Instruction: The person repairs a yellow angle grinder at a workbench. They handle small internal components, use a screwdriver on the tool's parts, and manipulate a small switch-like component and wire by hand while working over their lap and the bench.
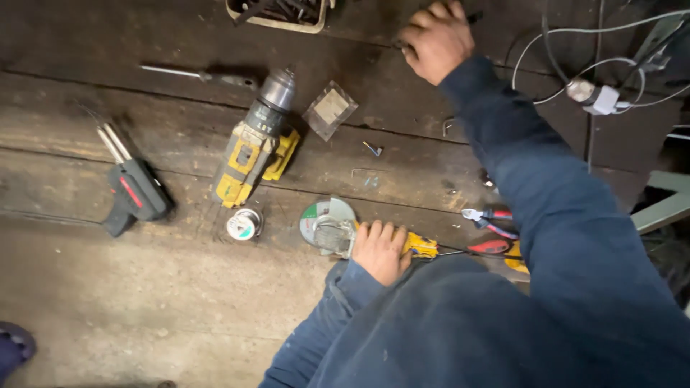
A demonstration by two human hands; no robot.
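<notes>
My left hand (381, 250) grips the yellow body of an angle grinder (338, 228) that lies on the worn wooden bench, its green-labelled disc pointing left. My right hand (436, 39) reaches far across the bench, fingers curled around a small dark object at the back edge; what it is stays hidden under the hand. Both arms wear dark blue sleeves.
A yellow cordless drill (253, 147) lies mid-bench, with a solder spool (244, 224) below it and a black soldering gun (133, 190) to the left. A screwdriver (198, 75), a small clear packet (330, 109), red-handled pliers (490, 219), a tray (277, 14) and white cables (596, 93) also lie about.
</notes>
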